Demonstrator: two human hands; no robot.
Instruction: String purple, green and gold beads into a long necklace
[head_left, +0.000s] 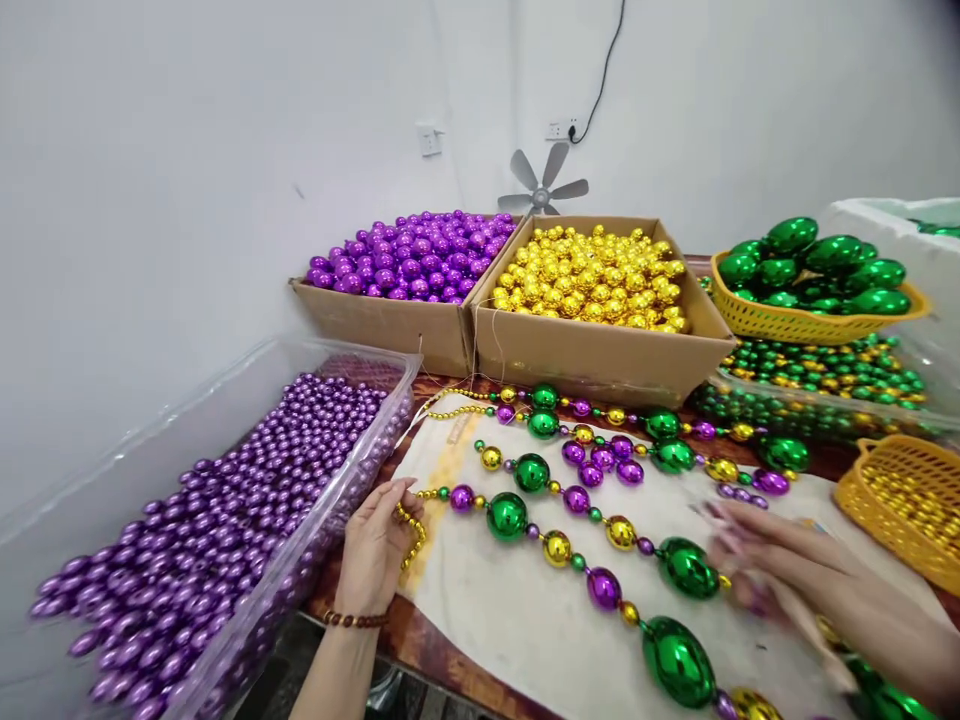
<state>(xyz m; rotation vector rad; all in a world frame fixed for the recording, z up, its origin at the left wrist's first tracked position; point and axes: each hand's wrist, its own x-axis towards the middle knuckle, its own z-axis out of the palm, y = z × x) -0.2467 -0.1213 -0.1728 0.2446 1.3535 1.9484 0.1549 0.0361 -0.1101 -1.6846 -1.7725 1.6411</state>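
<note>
My left hand [377, 548] is closed in a pinch on the small gold beads at the end of a bead necklace [556, 548]. Its large green, purple and gold beads run down to the right across a white cloth [480, 620]. Just above it lies a second bead strand [576, 500], whose lower end passes under my right hand [814, 575]. Motion smears that hand's fingers, so I cannot make out what they hold. Between the strands and the boxes sit several loose purple beads [602, 459]. Two more bead strands [663, 425] stretch along the cloth's far edge.
Left stands a clear tub of small purple beads [247, 510]. Behind are cardboard boxes of purple beads [420, 255] and gold beads [592, 275]. At right are a yellow basket [795, 322] of large green beads, a tub of mixed beads [825, 370], and another basket [862, 500] with gold beads.
</note>
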